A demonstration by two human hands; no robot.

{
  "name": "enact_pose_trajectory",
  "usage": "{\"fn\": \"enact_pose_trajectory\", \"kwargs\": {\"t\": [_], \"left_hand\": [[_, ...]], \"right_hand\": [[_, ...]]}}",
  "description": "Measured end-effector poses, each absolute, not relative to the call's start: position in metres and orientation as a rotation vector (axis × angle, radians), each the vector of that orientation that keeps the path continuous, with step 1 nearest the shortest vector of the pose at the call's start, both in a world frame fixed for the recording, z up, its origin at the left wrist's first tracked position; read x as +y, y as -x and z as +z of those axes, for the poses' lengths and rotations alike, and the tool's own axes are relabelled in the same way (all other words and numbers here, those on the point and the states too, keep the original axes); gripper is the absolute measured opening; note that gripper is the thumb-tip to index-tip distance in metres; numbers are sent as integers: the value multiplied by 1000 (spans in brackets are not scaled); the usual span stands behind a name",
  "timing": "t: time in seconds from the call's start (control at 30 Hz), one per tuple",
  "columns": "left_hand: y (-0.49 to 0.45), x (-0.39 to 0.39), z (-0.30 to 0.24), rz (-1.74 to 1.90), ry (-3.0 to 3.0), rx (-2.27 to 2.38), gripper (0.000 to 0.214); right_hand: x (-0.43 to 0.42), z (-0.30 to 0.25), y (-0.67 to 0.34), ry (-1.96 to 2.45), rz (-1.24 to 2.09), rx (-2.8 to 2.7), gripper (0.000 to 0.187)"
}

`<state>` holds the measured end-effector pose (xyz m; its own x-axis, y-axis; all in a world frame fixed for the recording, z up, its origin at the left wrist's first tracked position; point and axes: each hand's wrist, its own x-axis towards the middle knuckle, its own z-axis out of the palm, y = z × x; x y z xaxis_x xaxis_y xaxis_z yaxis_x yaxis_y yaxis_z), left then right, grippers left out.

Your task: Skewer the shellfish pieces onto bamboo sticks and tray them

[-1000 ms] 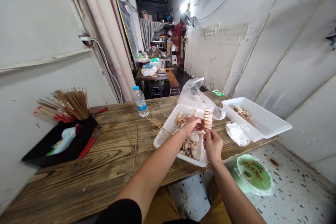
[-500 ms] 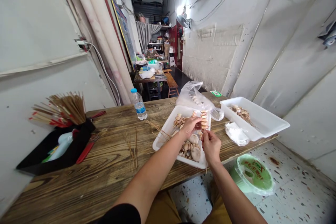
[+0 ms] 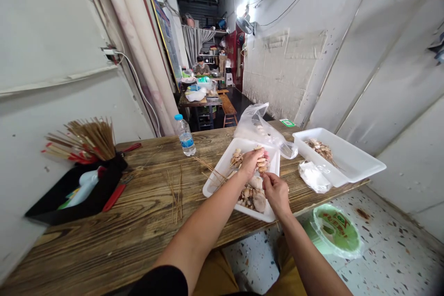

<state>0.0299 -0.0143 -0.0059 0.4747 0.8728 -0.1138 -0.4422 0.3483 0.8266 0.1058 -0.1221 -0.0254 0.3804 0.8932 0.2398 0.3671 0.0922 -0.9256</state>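
Over the white tray (image 3: 209,189) by the near edge of the bench (image 3: 138,240), the left hand (image 3: 249,166) curls its fingers closed around threaded mushroom pieces (image 3: 261,166). The right hand's (image 3: 276,193) fingers pinch together at the pieces' lower end. A water bottle (image 3: 187,142) stands near the far edge.

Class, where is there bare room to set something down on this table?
Bare tabletop lies between the red-handled tool and the loose skewers, running down toward the near edge. Crowded: the mushroom tray, with the left hand and right hand over it and the plastic bag at its far side.
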Motion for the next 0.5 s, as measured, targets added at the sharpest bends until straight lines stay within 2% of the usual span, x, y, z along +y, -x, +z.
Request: {"fn": "enact_pose_trajectory", "kwargs": {"t": [0.13, 0.3, 0.4, 0.5], "left_hand": [[-27, -10, -5, 948, -735, 583, 40], [-14, 0, -2, 988, -503, 507, 29], [-6, 4, 3, 1051, -378, 432, 39], [-5, 3, 4, 1067, -392, 480, 46]], "right_hand": [[-120, -24, -107, 1535, 630, -1216, 43], [-123, -26, -106, 1577, 766, -1256, 39], [-127, -24, -109, 1464, 859, -1147, 34], [-128, -17, -124, 1264, 1017, -946, 38]]}}
